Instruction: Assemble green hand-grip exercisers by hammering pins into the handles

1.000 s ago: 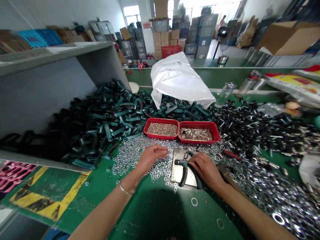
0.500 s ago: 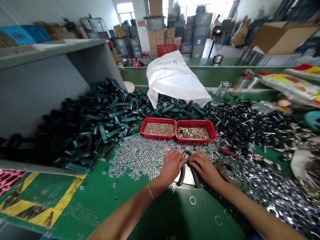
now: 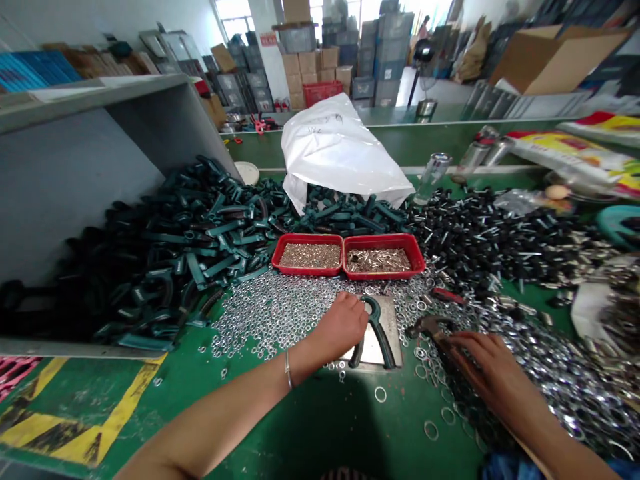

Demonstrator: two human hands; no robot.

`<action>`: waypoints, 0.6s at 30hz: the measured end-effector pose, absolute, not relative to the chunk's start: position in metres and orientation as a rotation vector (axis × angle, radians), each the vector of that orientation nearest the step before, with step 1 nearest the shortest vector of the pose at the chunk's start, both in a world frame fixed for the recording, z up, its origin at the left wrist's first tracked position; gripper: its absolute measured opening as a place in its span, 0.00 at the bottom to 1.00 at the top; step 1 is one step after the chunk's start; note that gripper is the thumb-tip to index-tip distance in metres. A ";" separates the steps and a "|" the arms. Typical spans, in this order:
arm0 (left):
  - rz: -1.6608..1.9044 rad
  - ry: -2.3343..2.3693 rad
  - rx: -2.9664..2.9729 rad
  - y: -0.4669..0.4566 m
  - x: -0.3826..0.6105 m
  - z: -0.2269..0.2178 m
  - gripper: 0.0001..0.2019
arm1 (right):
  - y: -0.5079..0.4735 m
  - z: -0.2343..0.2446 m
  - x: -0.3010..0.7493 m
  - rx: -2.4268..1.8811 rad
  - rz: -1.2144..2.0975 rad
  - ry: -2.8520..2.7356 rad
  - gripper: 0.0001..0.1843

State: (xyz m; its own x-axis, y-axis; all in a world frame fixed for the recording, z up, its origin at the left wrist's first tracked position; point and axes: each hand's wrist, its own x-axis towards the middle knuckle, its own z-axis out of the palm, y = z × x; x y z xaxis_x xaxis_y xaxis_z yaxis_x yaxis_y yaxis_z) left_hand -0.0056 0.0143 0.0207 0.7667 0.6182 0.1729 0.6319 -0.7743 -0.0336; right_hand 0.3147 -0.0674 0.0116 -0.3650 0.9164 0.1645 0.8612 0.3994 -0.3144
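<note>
My left hand [image 3: 350,323] is closed on the left side of a dark green two-handled tool part [image 3: 383,337], shaped like plier handles, with a ring at its top. It lies on a flat metal plate [image 3: 396,320]; the fingertips and what they pinch are partly hidden. Off to the right, my right hand [image 3: 493,367] has its fingers over the handle of a claw hammer [image 3: 430,325], whose head rests among loose metal rings. Beyond the plate stand two red trays, one with tiny metal pieces [image 3: 310,255], the other with metal pins [image 3: 380,260].
Green handles [image 3: 225,227] are heaped at left, partly inside a grey shelf box [image 3: 175,120]. Small washers [image 3: 275,313] spread left of the plate. Black-headed bolts [image 3: 480,233] and shiny rings [image 3: 565,380] pile up at right. A white bag [image 3: 340,147] lies behind the trays.
My right hand has left the green part and moved right onto the hammer handle. My left hand stays at the part, whose handles now stand wider apart. The view has shifted slightly.
</note>
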 end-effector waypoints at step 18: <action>-0.096 -2.208 -2.438 0.155 -0.106 0.060 0.08 | -0.072 0.050 0.304 -1.765 0.992 -2.052 0.17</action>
State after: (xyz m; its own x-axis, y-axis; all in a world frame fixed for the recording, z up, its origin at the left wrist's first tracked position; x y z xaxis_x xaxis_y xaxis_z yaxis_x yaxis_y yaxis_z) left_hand -0.1062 0.1551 0.0601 0.1026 0.9931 -0.0565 0.9845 -0.0932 0.1489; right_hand 0.3035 -0.0721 0.0501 -0.2295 0.9452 -0.2320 0.7690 0.0300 -0.6385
